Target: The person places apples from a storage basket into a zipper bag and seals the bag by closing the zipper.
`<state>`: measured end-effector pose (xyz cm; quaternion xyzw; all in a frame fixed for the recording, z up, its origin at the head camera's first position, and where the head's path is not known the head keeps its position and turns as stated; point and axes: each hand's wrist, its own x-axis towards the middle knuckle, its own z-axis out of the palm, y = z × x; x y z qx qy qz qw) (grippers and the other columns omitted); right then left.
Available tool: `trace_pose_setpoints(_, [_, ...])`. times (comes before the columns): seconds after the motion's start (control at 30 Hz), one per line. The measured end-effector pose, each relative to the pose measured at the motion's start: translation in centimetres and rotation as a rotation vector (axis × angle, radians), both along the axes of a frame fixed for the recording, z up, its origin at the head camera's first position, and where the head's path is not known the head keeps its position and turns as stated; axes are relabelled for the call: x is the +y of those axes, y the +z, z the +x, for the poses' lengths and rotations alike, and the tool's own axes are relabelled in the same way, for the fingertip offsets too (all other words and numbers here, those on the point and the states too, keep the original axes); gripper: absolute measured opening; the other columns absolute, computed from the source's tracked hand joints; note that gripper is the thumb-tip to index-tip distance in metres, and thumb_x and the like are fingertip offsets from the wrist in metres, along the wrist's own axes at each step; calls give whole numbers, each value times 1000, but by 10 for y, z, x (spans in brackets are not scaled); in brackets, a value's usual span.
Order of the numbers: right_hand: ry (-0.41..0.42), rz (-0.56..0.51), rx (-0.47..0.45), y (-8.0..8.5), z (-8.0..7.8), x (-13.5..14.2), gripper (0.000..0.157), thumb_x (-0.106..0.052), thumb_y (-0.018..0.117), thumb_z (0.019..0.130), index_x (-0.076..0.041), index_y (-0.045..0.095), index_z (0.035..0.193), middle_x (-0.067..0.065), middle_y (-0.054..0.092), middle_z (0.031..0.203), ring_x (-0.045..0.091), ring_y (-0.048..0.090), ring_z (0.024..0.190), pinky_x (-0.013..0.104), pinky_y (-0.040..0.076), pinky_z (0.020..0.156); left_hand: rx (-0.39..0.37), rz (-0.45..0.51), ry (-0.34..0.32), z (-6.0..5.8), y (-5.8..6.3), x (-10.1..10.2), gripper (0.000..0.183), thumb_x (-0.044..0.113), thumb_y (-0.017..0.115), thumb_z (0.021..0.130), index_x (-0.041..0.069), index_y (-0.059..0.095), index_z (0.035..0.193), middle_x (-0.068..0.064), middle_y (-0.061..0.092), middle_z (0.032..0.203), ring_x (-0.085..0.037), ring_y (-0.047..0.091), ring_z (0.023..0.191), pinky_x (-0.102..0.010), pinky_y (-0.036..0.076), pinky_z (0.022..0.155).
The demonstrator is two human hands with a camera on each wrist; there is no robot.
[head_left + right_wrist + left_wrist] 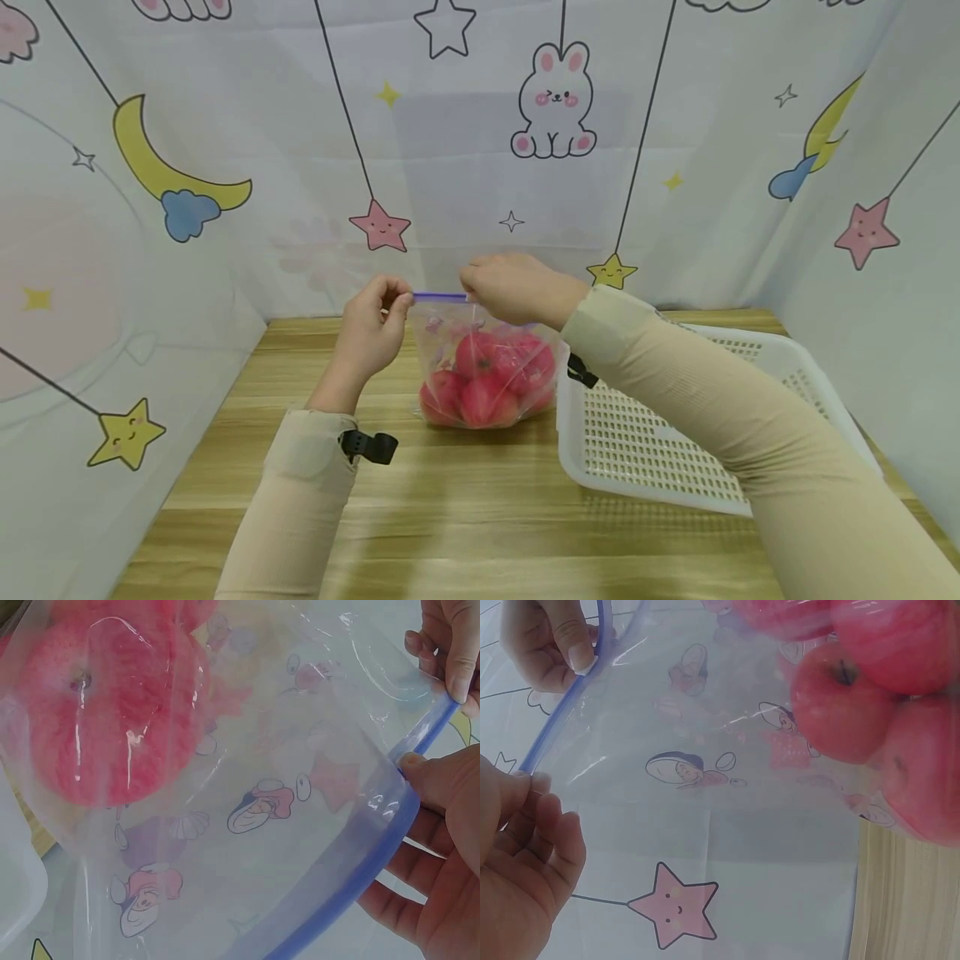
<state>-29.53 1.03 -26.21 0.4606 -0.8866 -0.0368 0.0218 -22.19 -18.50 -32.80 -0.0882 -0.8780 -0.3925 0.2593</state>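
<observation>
A clear zip bag point(435, 333) with a blue-purple zip strip and small cartoon prints stands upright on the wooden table. Several red apples point(487, 400) fill its lower part. At the top left corner, my left hand point(375, 327) pinches the end of the strip between thumb and fingers. My right hand point(519, 287) pinches the same strip farther along, near its middle. In the right wrist view the right thumb point(420, 769) presses on the blue strip, with the fingers behind the bag. A small white piece, perhaps the slider, shows under that thumb in the left wrist view.
A white perforated plastic basket point(652, 492) stands to the right of the bag, partly under my right forearm. The wooden table point(465, 517) runs toward me. A white cloth point(480, 183) with cartoon prints hangs behind and at both sides.
</observation>
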Motion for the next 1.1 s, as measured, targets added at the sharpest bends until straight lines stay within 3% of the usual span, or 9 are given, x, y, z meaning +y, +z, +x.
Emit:
trace_pose_setpoints(0.83, [-15, -18, 23, -8, -4, 10, 15, -19, 46, 99, -11, 59, 101, 3, 60, 97, 20, 60, 88, 34, 51, 77, -22, 53, 9, 0, -4, -1, 14, 10, 48, 98, -2, 54, 101, -15, 57, 86, -20, 48, 76, -26, 39, 65])
trace_pose_setpoints(1.1, [7, -61, 48, -14, -5, 11, 16, -18, 46, 98, -10, 59, 99, 3, 61, 93, 20, 60, 83, 35, 51, 72, -47, 4, 7, 0, -2, -1, 27, 13, 53, 96, 0, 60, 119, -15, 61, 95, -23, 54, 83, -30, 46, 71])
